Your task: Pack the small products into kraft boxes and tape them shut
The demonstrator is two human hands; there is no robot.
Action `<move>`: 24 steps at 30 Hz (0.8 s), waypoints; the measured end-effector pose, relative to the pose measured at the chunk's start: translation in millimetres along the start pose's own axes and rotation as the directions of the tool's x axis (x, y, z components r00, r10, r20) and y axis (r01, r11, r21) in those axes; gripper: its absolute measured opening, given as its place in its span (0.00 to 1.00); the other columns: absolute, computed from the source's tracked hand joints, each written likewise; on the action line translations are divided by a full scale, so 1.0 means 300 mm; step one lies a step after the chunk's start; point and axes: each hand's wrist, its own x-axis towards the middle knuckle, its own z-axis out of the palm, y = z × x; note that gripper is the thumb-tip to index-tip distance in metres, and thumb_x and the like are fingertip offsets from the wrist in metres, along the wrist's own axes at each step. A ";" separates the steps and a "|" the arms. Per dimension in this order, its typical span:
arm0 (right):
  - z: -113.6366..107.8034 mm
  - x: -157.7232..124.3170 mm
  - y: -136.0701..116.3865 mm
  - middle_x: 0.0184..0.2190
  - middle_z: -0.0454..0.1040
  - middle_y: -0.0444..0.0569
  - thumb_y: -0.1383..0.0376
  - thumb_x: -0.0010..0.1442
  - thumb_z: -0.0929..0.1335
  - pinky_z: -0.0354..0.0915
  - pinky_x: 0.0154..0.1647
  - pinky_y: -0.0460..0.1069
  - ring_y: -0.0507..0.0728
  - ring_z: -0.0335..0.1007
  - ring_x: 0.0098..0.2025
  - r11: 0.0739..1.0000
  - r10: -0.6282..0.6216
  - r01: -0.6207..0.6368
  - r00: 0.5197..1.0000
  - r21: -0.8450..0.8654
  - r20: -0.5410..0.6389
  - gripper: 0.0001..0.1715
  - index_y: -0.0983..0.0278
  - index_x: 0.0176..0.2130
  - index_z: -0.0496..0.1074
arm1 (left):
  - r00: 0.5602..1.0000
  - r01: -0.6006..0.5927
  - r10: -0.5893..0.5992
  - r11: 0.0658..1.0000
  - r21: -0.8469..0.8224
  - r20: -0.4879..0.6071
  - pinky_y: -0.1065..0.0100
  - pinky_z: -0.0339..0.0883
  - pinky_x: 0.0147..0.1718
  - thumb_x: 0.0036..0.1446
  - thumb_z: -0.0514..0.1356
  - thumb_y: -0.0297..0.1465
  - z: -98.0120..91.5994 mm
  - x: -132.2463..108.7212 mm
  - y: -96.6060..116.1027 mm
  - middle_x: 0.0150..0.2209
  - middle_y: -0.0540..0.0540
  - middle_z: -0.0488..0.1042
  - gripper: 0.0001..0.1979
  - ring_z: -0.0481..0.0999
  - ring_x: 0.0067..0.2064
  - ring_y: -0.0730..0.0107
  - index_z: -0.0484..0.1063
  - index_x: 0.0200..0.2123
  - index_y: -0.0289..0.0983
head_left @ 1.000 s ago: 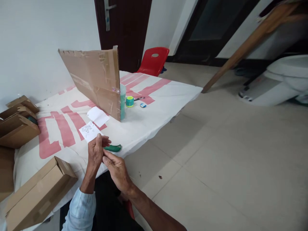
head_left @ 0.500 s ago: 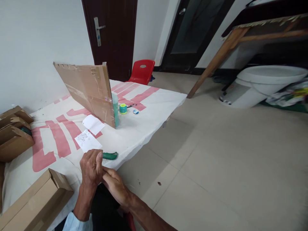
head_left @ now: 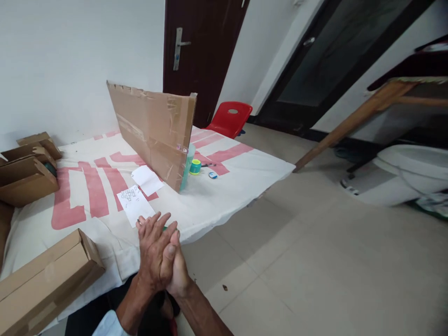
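Observation:
My left hand [head_left: 152,254] and my right hand [head_left: 180,274] are pressed together palm to palm at the near table edge, fingers stretched out. Nothing shows between them. Just behind the fingertips a sliver of a green-handled tool [head_left: 164,228] lies on the cloth, mostly hidden by my hands. A white paper slip with printed marks [head_left: 135,203] lies a little beyond my left fingers, and a blank slip [head_left: 147,179] lies farther back.
A white cloth with red shapes [head_left: 227,186] covers the table. A cardboard panel [head_left: 154,128] stands upright on it, with a teal bottle [head_left: 189,158] and green tape roll [head_left: 195,166] beside it. Cardboard boxes [head_left: 42,280] [head_left: 24,172] sit left. Red chair [head_left: 229,119] behind, white tub [head_left: 409,172] right.
My hands left the green-handled tool and now lie flat against each other with fingers extended. The view has turned slightly to the left.

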 end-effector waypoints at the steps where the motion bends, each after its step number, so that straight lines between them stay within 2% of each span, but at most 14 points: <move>1: 0.006 -0.004 0.009 0.65 0.74 0.55 0.30 0.60 0.68 0.53 0.75 0.68 0.65 0.58 0.75 1.000 0.009 -0.009 1.000 -0.016 0.023 0.44 0.55 0.60 0.76 | 1.000 0.013 -0.013 1.000 -0.005 -0.004 0.41 0.54 0.69 0.75 0.44 0.42 -0.009 0.018 -0.021 0.70 0.39 0.69 0.27 0.62 0.73 0.46 0.73 0.66 0.41; 4: 0.013 -0.018 0.017 0.68 0.71 0.51 0.27 0.57 0.67 0.52 0.76 0.65 0.63 0.54 0.76 0.995 0.077 -0.071 0.993 -0.068 0.086 0.50 0.52 0.65 0.72 | 0.995 0.091 -0.090 0.996 0.019 -0.039 0.43 0.58 0.67 0.76 0.46 0.41 -0.031 0.053 -0.079 0.70 0.36 0.69 0.26 0.64 0.72 0.47 0.73 0.65 0.39; 6: 0.012 -0.015 0.005 0.67 0.72 0.51 0.26 0.57 0.66 0.54 0.75 0.65 0.64 0.56 0.75 0.990 0.114 -0.107 0.991 -0.090 0.075 0.51 0.53 0.64 0.72 | 0.995 0.098 -0.099 0.994 0.039 0.011 0.42 0.58 0.66 0.75 0.48 0.39 -0.038 0.045 -0.098 0.67 0.36 0.72 0.24 0.66 0.71 0.47 0.75 0.63 0.39; 8: 0.011 -0.004 -0.013 0.66 0.73 0.52 0.25 0.58 0.64 0.57 0.73 0.65 0.66 0.59 0.73 0.983 0.148 -0.141 0.987 -0.116 0.057 0.50 0.54 0.62 0.74 | 0.995 0.052 -0.053 0.999 0.015 0.084 0.42 0.59 0.65 0.74 0.50 0.38 -0.042 0.020 -0.108 0.62 0.38 0.78 0.21 0.70 0.68 0.47 0.77 0.61 0.41; 11: 0.017 0.010 -0.033 0.65 0.74 0.54 0.25 0.59 0.63 0.60 0.71 0.64 0.67 0.62 0.72 0.973 0.153 -0.132 0.984 -0.191 0.097 0.51 0.56 0.62 0.74 | 0.995 0.062 -0.054 0.994 -0.095 0.088 0.49 0.68 0.57 0.74 0.51 0.37 -0.060 0.001 -0.130 0.50 0.38 0.85 0.19 0.81 0.55 0.52 0.81 0.52 0.39; 14: 0.013 0.011 -0.049 0.63 0.75 0.58 0.26 0.60 0.62 0.60 0.70 0.64 0.68 0.65 0.70 0.953 0.178 -0.123 0.967 -0.278 0.181 0.53 0.58 0.64 0.73 | 0.971 0.230 -0.204 0.944 -0.237 0.129 0.60 0.74 0.44 0.74 0.50 0.39 -0.085 0.034 -0.175 0.37 0.41 0.86 0.20 0.85 0.39 0.60 0.81 0.40 0.40; 16: -0.007 0.019 -0.078 0.61 0.76 0.61 0.28 0.61 0.64 0.61 0.68 0.65 0.68 0.69 0.66 0.907 0.203 -0.105 0.958 -0.408 0.205 0.50 0.60 0.63 0.75 | 0.934 0.356 -0.330 0.866 -0.351 0.135 0.65 0.74 0.35 0.73 0.52 0.43 -0.094 0.066 -0.208 0.29 0.44 0.83 0.21 0.83 0.31 0.63 0.79 0.37 0.40; 18: -0.041 0.056 -0.134 0.59 0.78 0.61 0.34 0.64 0.68 0.62 0.66 0.65 0.68 0.73 0.62 0.774 0.118 0.013 0.979 -0.632 0.165 0.41 0.60 0.59 0.78 | 0.885 0.440 -0.458 0.764 -0.472 0.084 0.68 0.68 0.24 0.71 0.52 0.49 -0.092 0.088 -0.232 0.20 0.50 0.76 0.23 0.75 0.20 0.67 0.76 0.36 0.39; 19: -0.062 0.090 -0.174 0.58 0.79 0.60 0.39 0.66 0.69 0.63 0.65 0.64 0.67 0.74 0.60 0.652 -0.004 0.105 0.991 -0.751 0.135 0.35 0.59 0.57 0.79 | 0.852 0.466 -0.520 0.709 -0.529 0.053 0.69 0.62 0.19 0.70 0.53 0.52 -0.088 0.093 -0.240 0.16 0.53 0.70 0.24 0.68 0.15 0.70 0.75 0.34 0.39; 20: -0.084 0.135 -0.220 0.56 0.80 0.58 0.43 0.67 0.69 0.64 0.64 0.62 0.65 0.75 0.58 0.490 -0.166 0.182 0.980 -0.853 0.114 0.29 0.59 0.55 0.79 | 0.820 0.481 -0.572 0.658 -0.580 0.031 0.70 0.55 0.16 0.68 0.53 0.55 -0.082 0.093 -0.245 0.13 0.56 0.64 0.26 0.61 0.13 0.73 0.73 0.32 0.40; 21: -0.107 0.190 -0.270 0.54 0.80 0.57 0.45 0.67 0.70 0.65 0.62 0.61 0.65 0.75 0.55 0.307 -0.358 0.229 0.927 -0.924 0.111 0.26 0.59 0.53 0.79 | 0.790 0.490 -0.613 0.613 -0.620 0.018 0.71 0.49 0.15 0.66 0.54 0.57 -0.076 0.089 -0.246 0.12 0.58 0.59 0.28 0.55 0.12 0.75 0.71 0.30 0.40; 22: -0.130 0.253 -0.320 0.51 0.81 0.57 0.46 0.66 0.69 0.66 0.59 0.61 0.64 0.75 0.52 0.146 -0.517 0.221 0.848 -0.964 0.116 0.24 0.60 0.50 0.78 | 0.764 0.497 -0.645 0.574 -0.651 0.016 0.71 0.46 0.15 0.65 0.55 0.59 -0.071 0.082 -0.246 0.11 0.59 0.56 0.29 0.51 0.12 0.76 0.70 0.28 0.40; 23: -0.152 0.320 -0.370 0.49 0.81 0.58 0.46 0.66 0.69 0.68 0.55 0.59 0.64 0.75 0.48 0.024 -0.609 0.163 0.785 -0.986 0.115 0.24 0.61 0.49 0.77 | 0.742 0.506 -0.670 0.539 -0.673 0.022 0.71 0.44 0.15 0.63 0.56 0.60 -0.065 0.072 -0.243 0.11 0.59 0.55 0.29 0.50 0.13 0.77 0.69 0.27 0.40; 24: -0.171 0.386 -0.414 0.48 0.81 0.58 0.47 0.65 0.69 0.68 0.51 0.58 0.63 0.75 0.44 -0.071 -0.652 0.067 0.752 -0.995 0.097 0.25 0.63 0.49 0.75 | 0.725 0.518 -0.688 0.510 -0.687 0.036 0.71 0.44 0.15 0.62 0.56 0.61 -0.061 0.062 -0.241 0.11 0.58 0.54 0.30 0.49 0.14 0.77 0.69 0.26 0.40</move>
